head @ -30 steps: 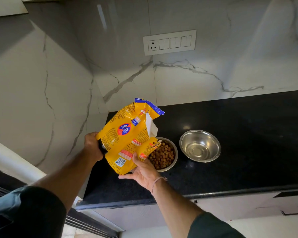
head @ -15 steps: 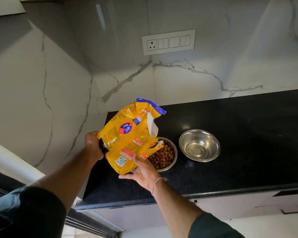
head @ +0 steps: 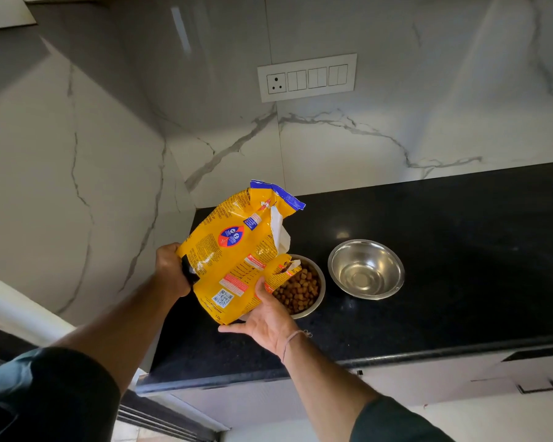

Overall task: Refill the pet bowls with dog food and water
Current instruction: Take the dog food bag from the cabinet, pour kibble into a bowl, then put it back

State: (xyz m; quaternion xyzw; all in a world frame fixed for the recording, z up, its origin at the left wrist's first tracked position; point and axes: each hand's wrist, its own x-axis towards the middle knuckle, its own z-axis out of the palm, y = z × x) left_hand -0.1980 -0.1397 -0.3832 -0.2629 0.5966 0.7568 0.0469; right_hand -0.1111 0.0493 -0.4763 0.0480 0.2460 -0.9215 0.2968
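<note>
A yellow dog food bag (head: 233, 250) with a blue top edge is held tilted above the counter, its torn opening facing right over a steel bowl (head: 320, 283). Brown kibble (head: 297, 290) fills that bowl. My left hand (head: 170, 269) grips the bag's bottom left corner. My right hand (head: 267, 317) supports the bag from below, fingers under its lower edge. A second steel bowl (head: 366, 269) stands just to the right, with only a shiny bottom showing.
Both bowls rest on a black stone countertop (head: 460, 250) whose front edge runs below my right wrist. Marble walls close the corner at left and behind. A white switch panel (head: 307, 76) is on the back wall.
The bag has stayed nearly in place, tipped a little more upright; both hands hold as before.
</note>
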